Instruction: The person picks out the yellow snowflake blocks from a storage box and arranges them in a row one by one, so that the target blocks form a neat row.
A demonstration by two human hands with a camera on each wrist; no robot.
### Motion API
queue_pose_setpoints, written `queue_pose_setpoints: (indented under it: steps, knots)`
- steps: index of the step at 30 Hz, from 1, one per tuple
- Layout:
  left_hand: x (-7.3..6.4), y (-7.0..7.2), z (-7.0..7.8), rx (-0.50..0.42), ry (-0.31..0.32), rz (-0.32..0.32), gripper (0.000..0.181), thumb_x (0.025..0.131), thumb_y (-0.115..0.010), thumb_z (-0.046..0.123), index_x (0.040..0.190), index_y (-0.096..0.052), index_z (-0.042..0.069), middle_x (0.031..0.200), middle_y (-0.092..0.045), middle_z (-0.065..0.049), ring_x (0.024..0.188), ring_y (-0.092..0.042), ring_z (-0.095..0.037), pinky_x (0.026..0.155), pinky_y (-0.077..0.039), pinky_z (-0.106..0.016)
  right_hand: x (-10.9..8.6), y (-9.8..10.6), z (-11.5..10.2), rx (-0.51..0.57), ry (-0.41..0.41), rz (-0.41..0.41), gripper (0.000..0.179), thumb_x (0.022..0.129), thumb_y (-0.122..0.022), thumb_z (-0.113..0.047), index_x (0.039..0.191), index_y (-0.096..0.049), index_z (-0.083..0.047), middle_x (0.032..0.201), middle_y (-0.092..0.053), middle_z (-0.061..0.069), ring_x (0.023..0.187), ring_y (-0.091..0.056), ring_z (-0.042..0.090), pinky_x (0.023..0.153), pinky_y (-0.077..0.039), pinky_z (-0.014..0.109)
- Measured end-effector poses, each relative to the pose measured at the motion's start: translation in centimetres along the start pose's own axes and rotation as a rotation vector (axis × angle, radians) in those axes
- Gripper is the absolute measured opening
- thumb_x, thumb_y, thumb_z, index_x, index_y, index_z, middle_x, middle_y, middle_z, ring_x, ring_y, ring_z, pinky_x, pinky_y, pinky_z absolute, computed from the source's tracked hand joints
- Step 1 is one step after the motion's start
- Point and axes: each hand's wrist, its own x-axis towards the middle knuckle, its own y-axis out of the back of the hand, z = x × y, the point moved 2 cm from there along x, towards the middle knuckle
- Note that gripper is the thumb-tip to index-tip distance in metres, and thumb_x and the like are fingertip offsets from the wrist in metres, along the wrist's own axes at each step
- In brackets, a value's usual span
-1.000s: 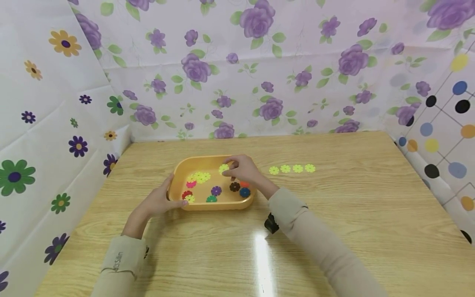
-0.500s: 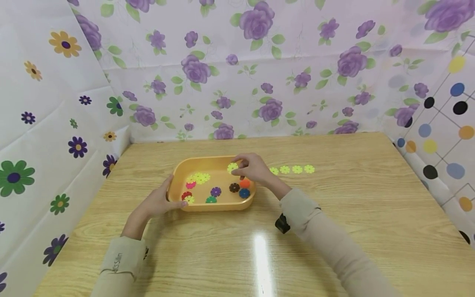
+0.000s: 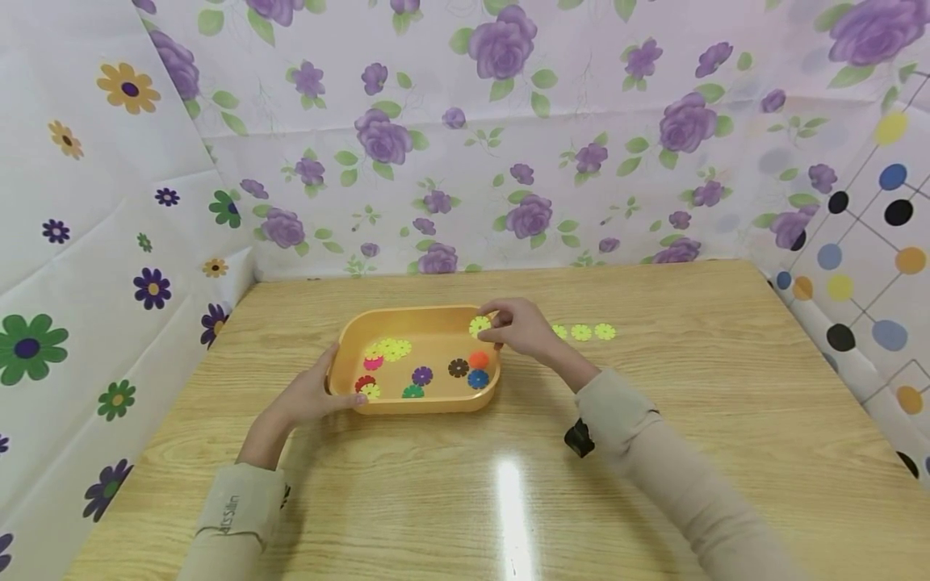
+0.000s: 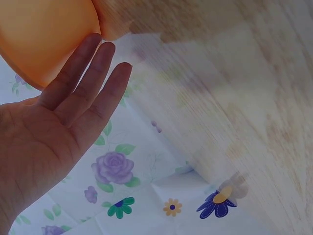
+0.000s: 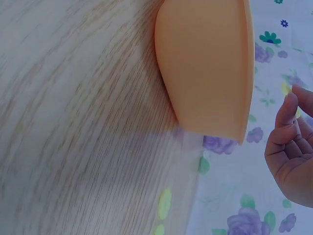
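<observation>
Wood-grain table (image 3: 763, 420), floral backdrop (image 3: 465, 194), orange tray (image 3: 425, 407)

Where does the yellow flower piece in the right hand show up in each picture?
Head: yellow flower piece, just below and right of centre.
Left wrist: not in it.
Right wrist: near the right edge, mostly hidden by the right hand.
Shared landmark: orange tray, in all three.

Table (image 3: 407, 492): pale wood-grain surface, occupying the lower half of the head view. A bright streak of glare (image 3: 514, 516) marks it at lower centre. Directly on it, left of the frame's centre, stands one orange-yellow tray (image 3: 425, 407), upright. Right of centre lie yellow-green notched discs (image 3: 581, 332), three visible, in a row, the leftmost partly covered.
</observation>
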Motion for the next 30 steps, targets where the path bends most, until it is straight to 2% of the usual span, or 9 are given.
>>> queue_pose_setpoints:
  steps: [3, 6, 9, 12, 22, 26, 30]
  knots:
    - [0.0, 0.0, 0.0, 0.001, 0.003, -0.001, 0.111, 0.073, -0.073, 0.044, 0.144, -0.002, -0.004, 0.141, -0.021, -0.033, 0.123, -0.034, -0.045, 0.099, -0.028, -0.056, -0.2, 0.5, 0.5, -0.006, -0.024, 0.008, 0.039, 0.080, -0.069, -0.007, 0.117, -0.058, 0.000, 0.072, -0.061, 0.009, 0.069, -0.062, 0.036, 0.051, -0.045, 0.031]
    - [0.0, 0.0, 0.0, -0.001, 0.007, -0.004, 0.111, 0.073, -0.073, 0.043, 0.144, -0.001, -0.004, 0.142, -0.020, -0.033, 0.123, -0.034, -0.045, 0.099, -0.027, -0.056, -0.4, 1.2, 1.0, -0.027, -0.023, 0.020, 0.039, 0.080, -0.069, -0.008, 0.117, -0.059, 0.000, 0.072, -0.062, 0.008, 0.065, -0.062, 0.029, 0.051, -0.045, 0.028]
    - [0.1, 0.0, 0.0, 0.000, 0.010, -0.006, 0.110, 0.074, -0.073, 0.043, 0.144, -0.001, -0.004, 0.142, -0.020, -0.033, 0.123, -0.035, -0.044, 0.099, -0.028, -0.056, -0.7, 1.8, 1.6, -0.032, -0.017, 0.031, 0.038, 0.080, -0.069, -0.008, 0.115, -0.059, -0.001, 0.072, -0.062, 0.008, 0.060, -0.061, 0.021, 0.055, -0.049, 0.030]
    - [0.2, 0.0, 0.0, -0.003, 0.015, -0.006, 0.110, 0.074, -0.073, 0.041, 0.144, -0.001, -0.004, 0.142, -0.020, -0.033, 0.122, -0.035, -0.044, 0.099, -0.028, -0.056, -1.1, 2.5, 2.2, -0.031, -0.020, 0.041, 0.036, 0.080, -0.069, -0.008, 0.115, -0.060, -0.002, 0.073, -0.062, 0.009, 0.059, -0.061, 0.019, 0.059, -0.051, 0.034]
    - [0.2, 0.0, 0.0, 0.000, 0.026, -0.006, 0.109, 0.074, -0.073, 0.041, 0.144, -0.002, -0.004, 0.140, -0.024, -0.033, 0.120, -0.039, -0.043, 0.098, -0.030, -0.055, -2.2, 4.8, 3.8, -0.030, -0.076, 0.052, 0.039, 0.081, -0.068, -0.009, 0.118, -0.057, -0.001, 0.077, -0.060, 0.013, 0.063, -0.062, 0.022, 0.069, -0.050, 0.049]
    - [0.2, 0.0, -0.1, -0.001, 0.032, -0.008, 0.110, 0.074, -0.073, 0.041, 0.144, -0.001, -0.004, 0.140, -0.023, -0.033, 0.120, -0.038, -0.042, 0.099, -0.029, -0.055, -2.6, 5.8, 4.2, -0.025, -0.082, 0.058, 0.039, 0.082, -0.067, -0.009, 0.118, -0.057, -0.001, 0.077, -0.059, 0.012, 0.069, -0.062, 0.032, 0.068, -0.051, 0.046]
    - [0.1, 0.0, -0.1, -0.007, 0.029, -0.008, 0.109, 0.075, -0.073, 0.040, 0.144, -0.001, -0.004, 0.141, -0.022, -0.033, 0.121, -0.037, -0.043, 0.099, -0.028, -0.055, -3.1, 6.9, 4.6, -0.029, -0.077, 0.068, 0.040, 0.082, -0.067, -0.010, 0.119, -0.056, 0.000, 0.078, -0.059, 0.010, 0.070, -0.061, 0.033, 0.065, -0.052, 0.037]
